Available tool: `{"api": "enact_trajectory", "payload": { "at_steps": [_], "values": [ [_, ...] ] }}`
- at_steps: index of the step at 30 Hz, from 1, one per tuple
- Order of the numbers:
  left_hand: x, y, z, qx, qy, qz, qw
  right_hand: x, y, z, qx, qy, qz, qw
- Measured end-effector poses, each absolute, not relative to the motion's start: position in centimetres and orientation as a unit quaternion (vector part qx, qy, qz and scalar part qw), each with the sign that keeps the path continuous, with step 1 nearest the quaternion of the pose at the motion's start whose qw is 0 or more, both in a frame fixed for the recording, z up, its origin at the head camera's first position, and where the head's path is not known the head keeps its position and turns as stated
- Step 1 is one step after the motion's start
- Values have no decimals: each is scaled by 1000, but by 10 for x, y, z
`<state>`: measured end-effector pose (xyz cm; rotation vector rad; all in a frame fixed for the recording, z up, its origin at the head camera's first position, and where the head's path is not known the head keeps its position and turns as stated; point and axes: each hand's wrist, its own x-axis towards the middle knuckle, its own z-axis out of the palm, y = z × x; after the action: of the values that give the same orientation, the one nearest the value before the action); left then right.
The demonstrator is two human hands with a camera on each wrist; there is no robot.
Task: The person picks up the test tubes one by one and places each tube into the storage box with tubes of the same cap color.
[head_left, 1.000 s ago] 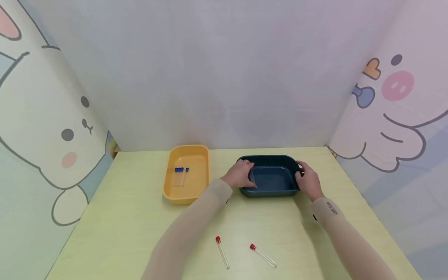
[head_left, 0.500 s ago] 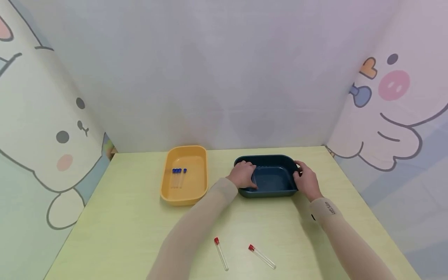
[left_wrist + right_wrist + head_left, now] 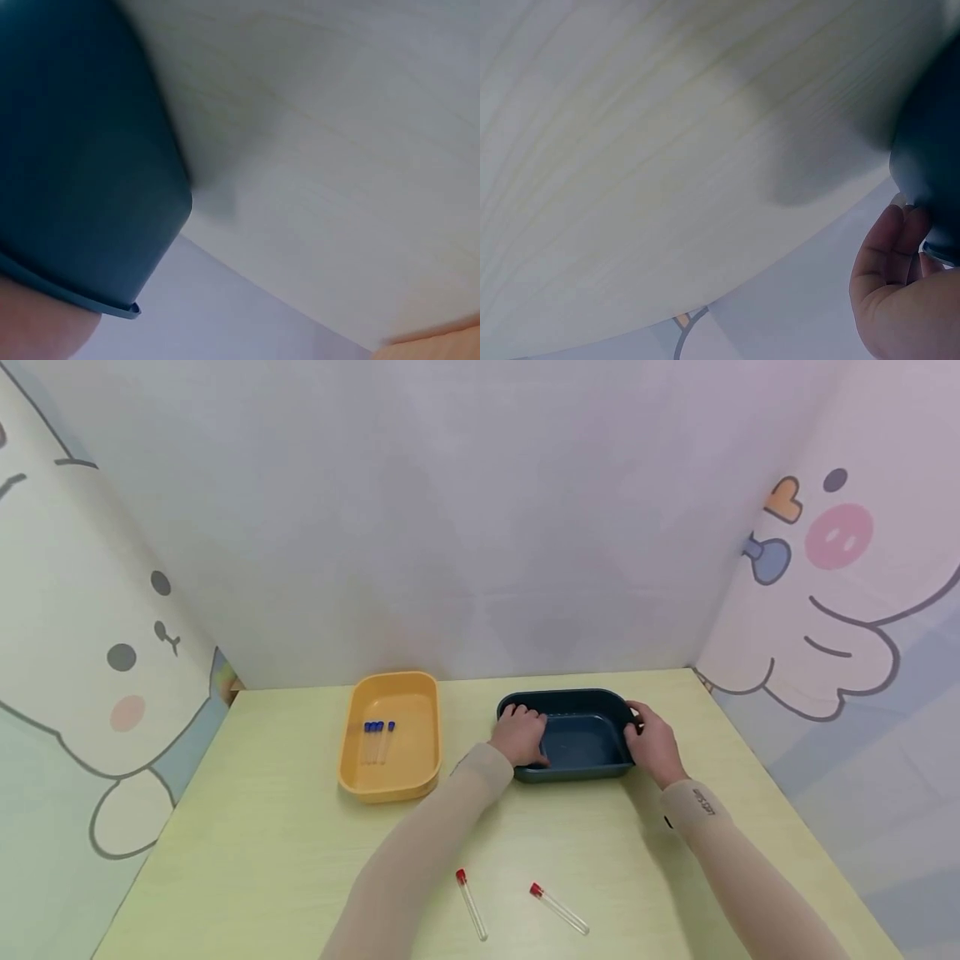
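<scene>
My left hand (image 3: 519, 737) reaches over the left end of the dark blue tray (image 3: 581, 739), its fingers and thumb inside. A clear tube faintly shows between finger and thumb, mostly hidden by the hand. At the tray's right end, my right hand (image 3: 656, 747) grips the rim, the thumb on the near side. The right wrist view shows curled fingers (image 3: 881, 251) at the dark tray wall (image 3: 934, 142). In the left wrist view, only the tray's outer side (image 3: 82, 165) and a bit of hand (image 3: 37, 322) appear.
Two red-capped test tubes, one on the left (image 3: 472, 906) and one on the right (image 3: 560, 910), lie on the table (image 3: 262, 835) in front. Left of the dark tray stands a yellow tray (image 3: 416, 768) holding several blue-capped tubes (image 3: 378, 743). A curtain (image 3: 450, 527) rises behind.
My left hand has gone lower into the dark tray with the red-capped test tube, whose cap is now hidden. The right hand keeps its grip. The head view has shifted slightly.
</scene>
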<state>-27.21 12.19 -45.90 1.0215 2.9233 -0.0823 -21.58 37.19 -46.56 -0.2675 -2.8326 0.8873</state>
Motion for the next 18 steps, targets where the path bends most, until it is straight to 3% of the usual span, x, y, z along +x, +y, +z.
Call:
{"api": "enact_trajectory", "payload": {
  "at_steps": [18],
  "values": [
    [-272,120,-454,327,945,-6,27,-214,370,-463,-93,-948,296,73]
  ]
}}
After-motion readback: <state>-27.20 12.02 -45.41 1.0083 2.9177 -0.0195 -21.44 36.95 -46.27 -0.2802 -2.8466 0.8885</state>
